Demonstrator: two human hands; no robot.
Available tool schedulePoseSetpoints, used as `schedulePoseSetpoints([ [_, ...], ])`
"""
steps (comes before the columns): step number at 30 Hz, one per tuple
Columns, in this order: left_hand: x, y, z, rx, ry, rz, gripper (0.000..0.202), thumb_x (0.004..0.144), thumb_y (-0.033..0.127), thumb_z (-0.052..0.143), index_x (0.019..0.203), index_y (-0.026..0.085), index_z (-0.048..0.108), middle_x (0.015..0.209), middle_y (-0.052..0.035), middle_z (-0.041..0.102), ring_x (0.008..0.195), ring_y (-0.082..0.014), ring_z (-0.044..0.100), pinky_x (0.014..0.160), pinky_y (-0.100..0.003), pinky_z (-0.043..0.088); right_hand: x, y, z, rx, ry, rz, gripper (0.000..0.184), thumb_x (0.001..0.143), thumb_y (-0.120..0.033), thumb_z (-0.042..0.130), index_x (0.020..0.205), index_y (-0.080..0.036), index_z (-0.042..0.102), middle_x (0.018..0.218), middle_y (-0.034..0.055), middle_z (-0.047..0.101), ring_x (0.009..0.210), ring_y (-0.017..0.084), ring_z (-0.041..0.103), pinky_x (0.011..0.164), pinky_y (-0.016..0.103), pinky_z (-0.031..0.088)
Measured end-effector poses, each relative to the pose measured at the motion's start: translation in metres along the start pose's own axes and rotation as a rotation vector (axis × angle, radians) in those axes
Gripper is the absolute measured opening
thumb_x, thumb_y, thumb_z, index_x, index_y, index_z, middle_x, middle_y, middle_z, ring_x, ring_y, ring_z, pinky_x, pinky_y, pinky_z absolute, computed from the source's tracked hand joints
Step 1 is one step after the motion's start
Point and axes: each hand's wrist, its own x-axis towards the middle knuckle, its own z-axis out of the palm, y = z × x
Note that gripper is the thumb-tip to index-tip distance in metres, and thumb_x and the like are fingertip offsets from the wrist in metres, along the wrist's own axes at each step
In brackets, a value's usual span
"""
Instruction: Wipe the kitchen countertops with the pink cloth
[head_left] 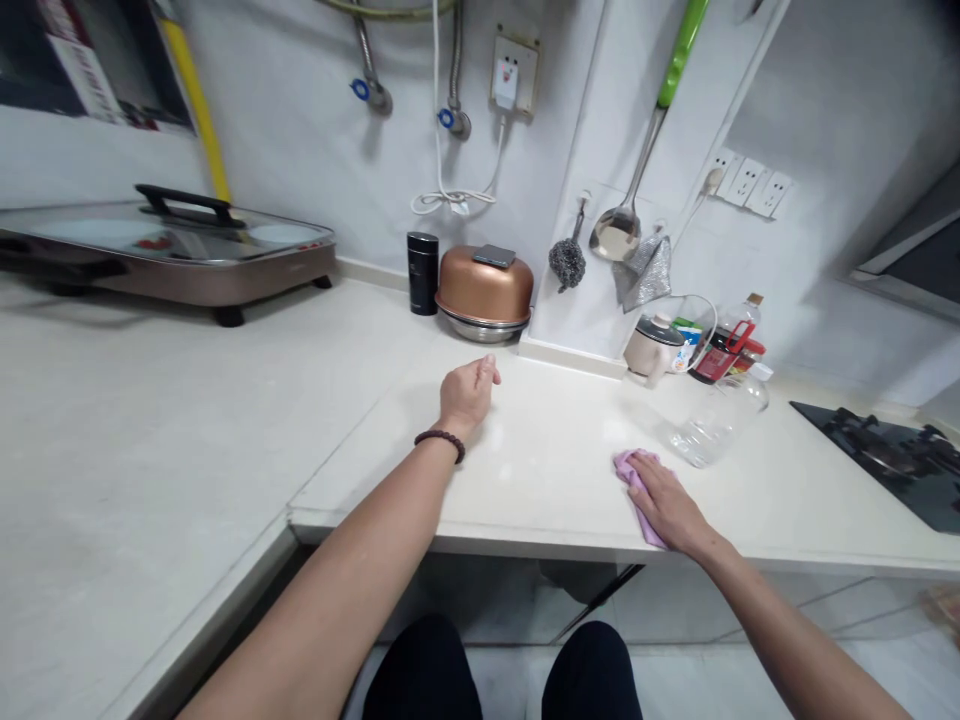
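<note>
My right hand (664,500) presses a pinkish-purple cloth (646,518) down on the white counter (540,460), close to its front edge. Parts of the cloth show beyond the fingers and below the palm. A clear plastic bottle (709,425) with a white cap stands just behind this hand, to its right. My left hand (466,392), with a dark bead bracelet (442,437) at the wrist, is curled into a fist over the counter. No object shows in it. Behind it are a copper-coloured lid (484,285) on a metal bowl, and a black canister (423,274).
A wide electric pan (255,265) with a glass lid occupies the left counter. A ladle (619,230) and a steel scrubber (568,262) hang on the pillar. At the right are a beige pot (651,350), a red-labelled jar (716,356) and a black gas hob (874,455).
</note>
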Motion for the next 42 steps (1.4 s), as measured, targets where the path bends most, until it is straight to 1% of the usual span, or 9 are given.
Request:
schedulePoseSetpoints([
  [4, -0.005, 0.000, 0.001, 0.028, -0.045, 0.012, 0.057, 0.100, 0.052, 0.031, 0.066, 0.022, 0.065, 0.066, -0.0052, 0.068, 0.067, -0.0217, 0.064, 0.064, -0.032, 0.039, 0.055, -0.007, 0.009, 0.023, -0.017, -0.061, 0.063, 0.108, -0.056, 0.032, 0.157, -0.021, 0.049, 0.166, 0.0091, 0.040, 0.155, 0.028, 0.031, 0.128, 0.054, 0.025],
  [11, -0.006, -0.001, 0.001, 0.137, -0.139, 0.046, 0.060, 0.104, 0.051, 0.028, 0.071, 0.022, 0.068, 0.067, -0.0055, 0.069, 0.069, -0.0221, 0.064, 0.065, -0.032, 0.038, 0.166, 0.033, 0.015, -0.035, 0.000, 0.098, 0.057, 0.105, -0.041, 0.036, 0.152, -0.014, 0.053, 0.160, 0.0146, 0.048, 0.151, 0.027, 0.039, 0.126, 0.047, 0.030],
  [16, -0.004, 0.001, 0.000, 0.217, -0.192, 0.059, 0.059, 0.108, 0.050, 0.029, 0.076, 0.022, 0.070, 0.074, -0.0063, 0.073, 0.073, -0.0223, 0.066, 0.068, -0.032, 0.038, 0.209, 0.039, 0.014, -0.062, 0.010, 0.167, 0.057, 0.104, -0.040, 0.033, 0.149, -0.011, 0.054, 0.158, 0.0200, 0.048, 0.149, 0.032, 0.041, 0.124, 0.054, 0.031],
  [22, -0.003, 0.004, 0.001, 0.214, -0.226, 0.062, 0.057, 0.109, 0.050, 0.034, 0.077, 0.021, 0.072, 0.077, -0.0082, 0.074, 0.076, -0.0240, 0.069, 0.070, -0.033, 0.041, 0.191, 0.023, 0.020, -0.060, -0.012, 0.016, 0.065, 0.105, -0.052, 0.029, 0.150, -0.012, 0.055, 0.159, 0.0171, 0.048, 0.152, 0.031, 0.038, 0.126, 0.052, 0.029],
  [27, -0.003, 0.004, 0.002, 0.167, -0.210, 0.062, 0.058, 0.109, 0.048, 0.033, 0.078, 0.020, 0.073, 0.079, -0.0091, 0.075, 0.078, -0.0246, 0.070, 0.073, -0.033, 0.043, 0.105, -0.012, 0.015, 0.037, -0.061, -0.271, 0.065, 0.107, -0.059, 0.030, 0.158, -0.022, 0.048, 0.165, 0.0102, 0.040, 0.156, 0.030, 0.030, 0.128, 0.057, 0.025],
  [32, -0.005, 0.007, 0.003, 0.130, -0.217, 0.053, 0.061, 0.109, 0.050, 0.031, 0.077, 0.019, 0.073, 0.077, -0.0090, 0.074, 0.076, -0.0244, 0.069, 0.072, -0.034, 0.043, 0.036, -0.005, -0.003, 0.065, -0.149, -0.287, 0.060, 0.107, -0.058, 0.037, 0.161, -0.032, 0.044, 0.169, 0.0024, 0.034, 0.158, 0.026, 0.026, 0.131, 0.053, 0.021],
  [35, -0.007, 0.010, 0.005, 0.123, -0.245, 0.076, 0.062, 0.109, 0.050, 0.029, 0.077, 0.019, 0.072, 0.074, -0.0081, 0.073, 0.074, -0.0236, 0.067, 0.070, -0.033, 0.042, 0.050, 0.029, -0.005, 0.083, -0.075, -0.183, 0.066, 0.105, -0.062, 0.034, 0.157, -0.024, 0.050, 0.164, 0.0081, 0.042, 0.155, 0.028, 0.033, 0.130, 0.051, 0.023],
  [38, -0.009, 0.012, 0.007, 0.112, -0.259, 0.104, 0.062, 0.109, 0.052, 0.028, 0.078, 0.020, 0.071, 0.073, -0.0072, 0.072, 0.072, -0.0229, 0.066, 0.069, -0.033, 0.042, 0.096, 0.061, -0.001, 0.066, 0.029, -0.099, 0.074, 0.102, -0.067, 0.030, 0.148, -0.017, 0.057, 0.155, 0.0157, 0.053, 0.149, 0.031, 0.042, 0.128, 0.052, 0.026],
  [42, -0.008, 0.015, 0.007, 0.111, -0.263, 0.117, 0.062, 0.109, 0.054, 0.028, 0.079, 0.020, 0.071, 0.074, -0.0073, 0.071, 0.075, -0.0236, 0.067, 0.069, -0.033, 0.042, 0.167, 0.066, 0.005, -0.001, 0.066, 0.064, 0.075, 0.099, -0.064, 0.027, 0.141, -0.013, 0.061, 0.149, 0.0205, 0.058, 0.144, 0.035, 0.047, 0.123, 0.054, 0.033],
])
